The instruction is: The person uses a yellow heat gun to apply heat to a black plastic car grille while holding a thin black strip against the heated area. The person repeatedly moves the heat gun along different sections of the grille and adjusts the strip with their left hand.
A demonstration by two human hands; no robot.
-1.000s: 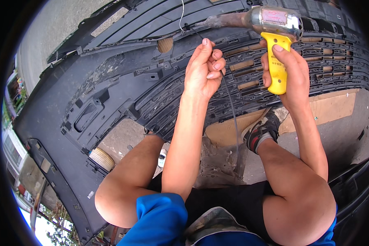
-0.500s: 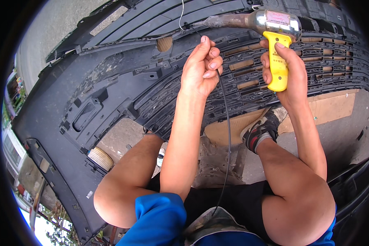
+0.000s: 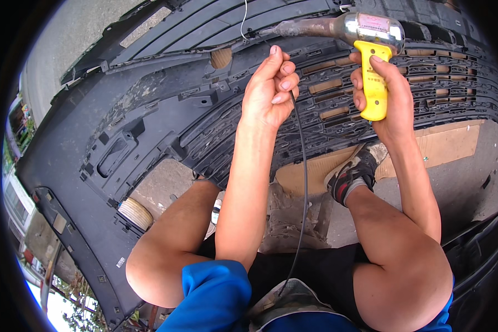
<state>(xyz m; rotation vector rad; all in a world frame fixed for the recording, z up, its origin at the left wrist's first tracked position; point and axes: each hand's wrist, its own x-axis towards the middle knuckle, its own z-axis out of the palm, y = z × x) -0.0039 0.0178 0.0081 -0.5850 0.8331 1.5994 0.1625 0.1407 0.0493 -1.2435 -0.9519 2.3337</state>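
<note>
One thin black strip (image 3: 305, 182) runs from upper centre to lower centre of the frame, pinched in the curled left hand (image 3: 268, 94). At upper right, the right hand (image 3: 395, 99) grips a heat gun (image 3: 373, 30) by its yellow handle (image 3: 374, 83), its nozzle (image 3: 310, 28) pointing left over a black panel (image 3: 163, 113).

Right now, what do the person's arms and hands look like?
The left hand and right hand wear no gloves, and no rings show. Both forearms are bare too, with no watch or bracelet visible. A bright blue sleeve covers the left elbow; I can't clearly make out the right one.
</note>
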